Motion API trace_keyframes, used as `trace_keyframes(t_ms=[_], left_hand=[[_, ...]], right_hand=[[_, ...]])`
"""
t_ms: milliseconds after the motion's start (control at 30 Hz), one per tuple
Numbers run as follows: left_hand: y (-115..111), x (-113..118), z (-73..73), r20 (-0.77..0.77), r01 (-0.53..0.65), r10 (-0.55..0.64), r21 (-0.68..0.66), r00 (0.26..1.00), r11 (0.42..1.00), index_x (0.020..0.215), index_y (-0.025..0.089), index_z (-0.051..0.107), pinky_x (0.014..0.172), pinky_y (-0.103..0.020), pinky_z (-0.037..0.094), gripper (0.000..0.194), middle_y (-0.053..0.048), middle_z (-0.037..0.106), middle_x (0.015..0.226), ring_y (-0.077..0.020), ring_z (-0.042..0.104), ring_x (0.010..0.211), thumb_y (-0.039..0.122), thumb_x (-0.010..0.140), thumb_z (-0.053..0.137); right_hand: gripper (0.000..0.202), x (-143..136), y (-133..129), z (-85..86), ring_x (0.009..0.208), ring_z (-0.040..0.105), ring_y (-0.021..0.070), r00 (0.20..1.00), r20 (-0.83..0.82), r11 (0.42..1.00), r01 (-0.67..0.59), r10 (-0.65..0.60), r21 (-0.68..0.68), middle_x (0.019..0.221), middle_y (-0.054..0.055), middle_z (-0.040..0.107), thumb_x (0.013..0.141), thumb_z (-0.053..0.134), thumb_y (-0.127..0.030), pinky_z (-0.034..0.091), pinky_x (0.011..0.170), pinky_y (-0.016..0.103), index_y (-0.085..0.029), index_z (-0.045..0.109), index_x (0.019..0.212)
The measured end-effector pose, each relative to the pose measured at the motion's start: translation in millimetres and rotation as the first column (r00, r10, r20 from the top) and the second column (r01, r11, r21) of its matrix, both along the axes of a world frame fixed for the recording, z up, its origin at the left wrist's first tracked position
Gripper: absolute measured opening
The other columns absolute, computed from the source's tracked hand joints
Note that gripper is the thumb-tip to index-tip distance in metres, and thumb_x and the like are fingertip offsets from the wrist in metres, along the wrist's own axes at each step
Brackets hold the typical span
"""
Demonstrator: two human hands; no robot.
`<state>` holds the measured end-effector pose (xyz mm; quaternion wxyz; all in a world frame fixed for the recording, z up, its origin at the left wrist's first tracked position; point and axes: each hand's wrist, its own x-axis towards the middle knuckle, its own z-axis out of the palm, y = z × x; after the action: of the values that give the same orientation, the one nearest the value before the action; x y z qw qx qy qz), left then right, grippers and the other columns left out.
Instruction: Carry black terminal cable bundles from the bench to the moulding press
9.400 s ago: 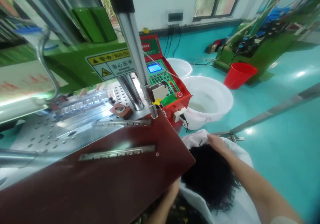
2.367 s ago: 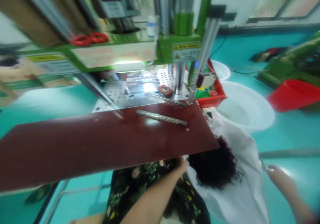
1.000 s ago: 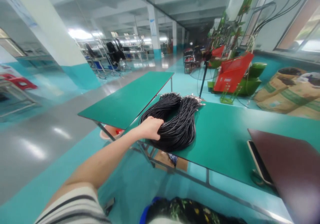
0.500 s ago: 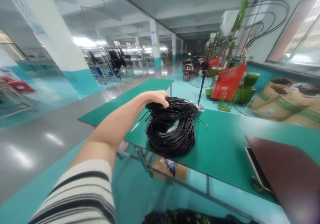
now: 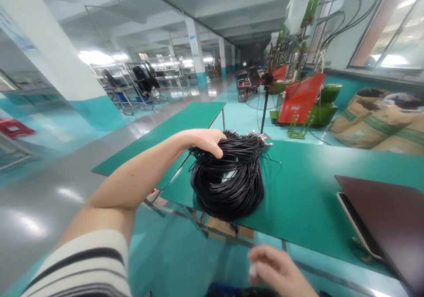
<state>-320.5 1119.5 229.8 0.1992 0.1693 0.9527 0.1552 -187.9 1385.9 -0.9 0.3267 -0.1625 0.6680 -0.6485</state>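
Where green table (image 5: 308, 199) stands, teal floor (image 5: 172, 253)

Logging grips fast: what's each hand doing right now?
Left hand: closed on the black cable coil.
Right hand: curled, grip unclear.

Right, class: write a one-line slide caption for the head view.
Left hand grips a black cable coil on a green table; right hand waits below.

sleeve (image 5: 82, 266): short, striped grey-white and black; hands bare
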Motion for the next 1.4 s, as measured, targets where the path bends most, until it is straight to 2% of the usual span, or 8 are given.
trace_keyframes(t_ms=[200,467,567,667,767,900,1100,1400], left_hand=[[-5.8,-0.8,-4.4,0.066,-0.014,0.013,0.012,0.998,1.0,0.087,0.013,0.058,0.064,-0.022,0.041,0.034,0.0,0.061,0.074,-0.014,0.054,0.071,0.03,0.057,0.062],[-2.8,-10.6,-6.7,0.031,0.052,-0.051,-0.036,0.998,0.998,0.078,0.015,0.056,0.055,-0.021,0.038,0.021,0.001,0.058,0.069,-0.0128,0.052,0.064,0.024,0.059,0.056],[0.2,-15.6,5.7,0.01,0.024,-0.024,-0.078,1.0,0.997,0.076,0.016,0.056,0.051,-0.021,0.035,0.019,0.002,0.056,0.066,-0.0122,0.051,0.06,0.023,0.058,0.054],[12.1,-10.1,7.1,-0.077,0.03,-0.041,-0.135,0.996,0.99,0.077,0.016,0.055,0.048,-0.02,0.034,0.02,0.002,0.056,0.065,-0.0123,0.052,0.058,0.024,0.059,0.052],[33.7,11.4,-17.2,-0.181,0.123,-0.176,-0.27,0.967,0.955,0.074,0.017,0.052,0.046,-0.023,0.033,0.017,0.0,0.058,0.065,-0.0156,0.054,0.056,0.027,0.059,0.051],[54.7,45.0,-70.0,-0.24,0.162,-0.263,-0.372,0.934,0.914,0.078,0.018,0.049,0.05,-0.029,0.039,0.015,-0.005,0.062,0.069,-0.0231,0.059,0.059,0.025,0.065,0.044],[43.8,64.0,-107.1,-0.208,0.122,-0.17,-0.225,0.963,0.967,0.084,0.018,0.046,0.062,-0.031,0.044,0.021,-0.006,0.062,0.082,-0.0232,0.059,0.074,0.015,0.064,0.042],[39.3,73.1,-104.5,-0.281,0.026,-0.013,0.042,0.96,0.999,0.112,0.019,0.043,0.079,-0.034,0.043,0.057,-0.008,0.059,0.103,-0.0227,0.054,0.09,0.013,0.056,0.053]], right_hand=[[0.023,-31.3,-49.7,48.7,0.063,0.059,0.0159,0.991,0.112,0.964,0.093,-0.066,-0.248,0.065,0.003,0.062,0.073,0.061,-0.038,0.046,0.064,0.03,-0.016,0.059,0.08],[0.033,-65.3,-74.3,89.7,0.113,0.046,0.0225,0.663,-0.734,0.989,0.118,-0.148,-0.094,0.119,0.009,0.055,0.078,0.049,-0.017,0.034,0.099,0.04,-0.02,0.058,0.11],[0.039,-81.4,-89.2,87.4,0.113,0.047,0.0235,0.838,-0.54,0.994,0.028,-0.081,-0.107,0.12,0.01,0.055,0.075,0.056,-0.019,0.034,0.099,0.043,-0.018,0.055,0.114],[0.043,-102.0,-94.5,81.8,0.104,0.055,0.0214,0.995,0.034,0.906,0.101,-0.095,-0.412,0.113,0.01,0.06,0.074,0.062,-0.033,0.04,0.094,0.04,-0.017,0.052,0.113],[0.046,-126.5,-86.8,75.3,0.098,0.059,0.0189,0.889,0.457,0.693,0.354,-0.04,-0.628,0.102,0.01,0.065,0.077,0.054,-0.052,0.044,0.09,0.032,-0.014,0.057,0.102],[0.051,-157.6,-73.9,62.9,0.082,0.065,0.0168,0.717,0.695,0.616,0.569,-0.048,-0.545,0.085,0.013,0.068,0.078,0.051,-0.055,0.051,0.076,0.024,-0.006,0.06,0.089],[0.023,-195.9,-75.7,71.8,0.053,0.059,0.0111,0.694,0.708,0.656,0.595,-0.129,-0.464,0.06,0.006,0.063,0.082,0.053,-0.032,0.051,0.051,0.02,-0.01,0.054,0.078],[0.013,-145.2,-31.2,176.2,0.038,0.042,0.0062,0.937,0.249,0.581,0.347,-0.244,-0.736,0.053,-0.004,0.049,0.066,0.057,-0.013,0.04,0.04,0.02,-0.015,0.057,0.078]])
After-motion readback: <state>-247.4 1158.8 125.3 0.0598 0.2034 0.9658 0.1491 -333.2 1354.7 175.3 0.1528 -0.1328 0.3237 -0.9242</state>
